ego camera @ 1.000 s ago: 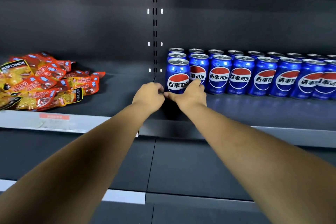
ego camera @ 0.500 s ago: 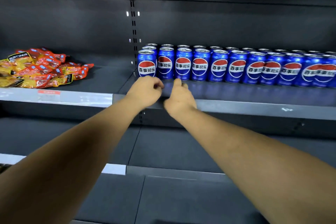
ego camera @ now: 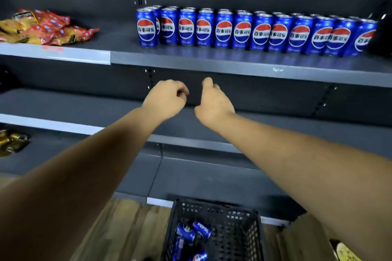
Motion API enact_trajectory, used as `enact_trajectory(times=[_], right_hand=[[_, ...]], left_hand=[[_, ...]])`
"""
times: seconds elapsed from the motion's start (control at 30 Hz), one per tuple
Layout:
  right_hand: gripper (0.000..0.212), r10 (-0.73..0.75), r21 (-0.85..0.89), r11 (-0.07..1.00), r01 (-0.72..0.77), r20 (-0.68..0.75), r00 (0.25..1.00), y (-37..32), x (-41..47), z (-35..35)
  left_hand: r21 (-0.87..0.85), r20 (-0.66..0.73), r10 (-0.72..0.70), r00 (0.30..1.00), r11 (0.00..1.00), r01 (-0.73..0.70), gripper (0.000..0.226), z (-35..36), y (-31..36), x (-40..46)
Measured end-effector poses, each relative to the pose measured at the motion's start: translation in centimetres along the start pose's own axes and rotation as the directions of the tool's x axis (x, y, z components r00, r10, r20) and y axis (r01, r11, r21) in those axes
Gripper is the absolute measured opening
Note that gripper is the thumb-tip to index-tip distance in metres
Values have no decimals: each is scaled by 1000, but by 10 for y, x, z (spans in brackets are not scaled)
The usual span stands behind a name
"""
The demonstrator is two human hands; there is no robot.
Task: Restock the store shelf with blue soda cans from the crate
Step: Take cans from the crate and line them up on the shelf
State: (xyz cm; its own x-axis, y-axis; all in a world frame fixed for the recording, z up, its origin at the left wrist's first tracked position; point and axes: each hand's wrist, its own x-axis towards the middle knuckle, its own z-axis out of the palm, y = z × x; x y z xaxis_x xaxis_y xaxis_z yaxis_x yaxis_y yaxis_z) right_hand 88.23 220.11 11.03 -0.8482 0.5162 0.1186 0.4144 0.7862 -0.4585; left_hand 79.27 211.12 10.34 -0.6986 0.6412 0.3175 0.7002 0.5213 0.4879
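Snack packets [ego camera: 45, 27] lie upper left on the shelf [ego camera: 244, 63]. The left hand [ego camera: 166, 99], mid-frame, hangs loosely curled and holds nothing. Just beside it the right hand [ego camera: 214, 104] is likewise slack and bare. Shelved blue soda cans [ego camera: 241, 29] stand upright above both hands. The crate [ego camera: 235, 224], lower centre-right, sits directly below; its loose cans [ego camera: 194, 232] lie tilted on their sides. The right hand appears nearer. Open air lies between hands and crate.

Blue soda cans [ego camera: 241, 32] with red, white and blue round logos stand upright in a tight row, more behind them, along the grey shelf [ego camera: 233, 63]. Near the bottom, a black perforated crate [ego camera: 239, 224] on the floor holds several such cans [ego camera: 194, 233] lying tumbled.
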Motion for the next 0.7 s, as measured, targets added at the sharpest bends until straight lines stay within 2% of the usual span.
enact_trajectory(times=[0.27, 0.37, 0.57, 0.7], right_hand=[[46, 9, -2, 1000, -9, 105, 994, 36, -51, 23], [52, 18, -3, 1000, -18, 125, 992, 45, -60, 35], [52, 15, 33, 999, -21, 170, 985, 53, -68, 67], [47, 72, 96, 991, -91, 187, 980, 61, -72, 98]], left_hand=[[-8, 121, -25, 992, 1000, 26, 29, 35, 15, -50], [0, 171, -46, 984, 999, 47, 31, 48, 11, -61], [24, 274, -137, 952, 991, 135, 30, 74, -15, -82], [-85, 287, -232, 930, 960, 266, 28, 90, -36, -94]])
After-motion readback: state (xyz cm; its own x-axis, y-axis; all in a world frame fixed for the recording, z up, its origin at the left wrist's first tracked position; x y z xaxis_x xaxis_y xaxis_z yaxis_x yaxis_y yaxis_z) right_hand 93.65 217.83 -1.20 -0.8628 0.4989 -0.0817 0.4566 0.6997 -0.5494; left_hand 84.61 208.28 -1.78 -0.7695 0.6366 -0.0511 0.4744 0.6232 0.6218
